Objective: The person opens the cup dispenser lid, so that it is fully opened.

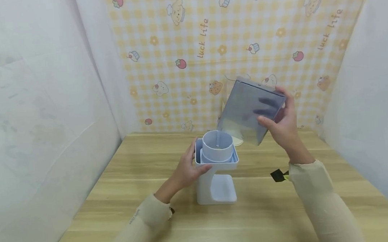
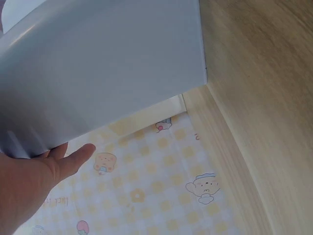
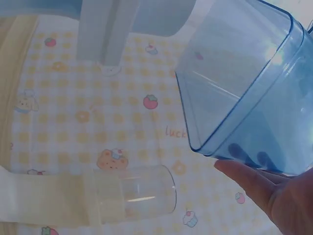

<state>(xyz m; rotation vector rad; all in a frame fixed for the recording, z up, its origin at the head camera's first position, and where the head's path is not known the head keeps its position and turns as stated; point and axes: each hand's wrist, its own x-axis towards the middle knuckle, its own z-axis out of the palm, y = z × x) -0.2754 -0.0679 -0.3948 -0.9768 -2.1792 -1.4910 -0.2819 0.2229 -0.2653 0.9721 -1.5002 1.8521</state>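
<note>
A white stand (image 1: 203, 189) with a flat foot and a square tray-like top stands on the table. Inside that top sits a round, cup-like collar (image 1: 218, 150). My left hand (image 1: 187, 169) grips the left side of the top, thumb along the front edge and fingers round the back. In the left wrist view the stand's white wall (image 2: 112, 63) fills the upper left. Above and right of it, my right hand (image 1: 283, 129) holds a clear bluish box-shaped container (image 1: 245, 104), tilted, with its lower end near the collar. Fingers show through its wall in the right wrist view.
Behind the clear container stands a cream base (image 3: 54, 200) with a clear cylinder (image 3: 146, 196) on it. A wooden table (image 1: 144, 166) meets a yellow checked cloth (image 1: 163, 21) at the back. White sheets (image 1: 43, 106) hang at both sides. A black tag (image 1: 277, 175) hangs by the right cuff.
</note>
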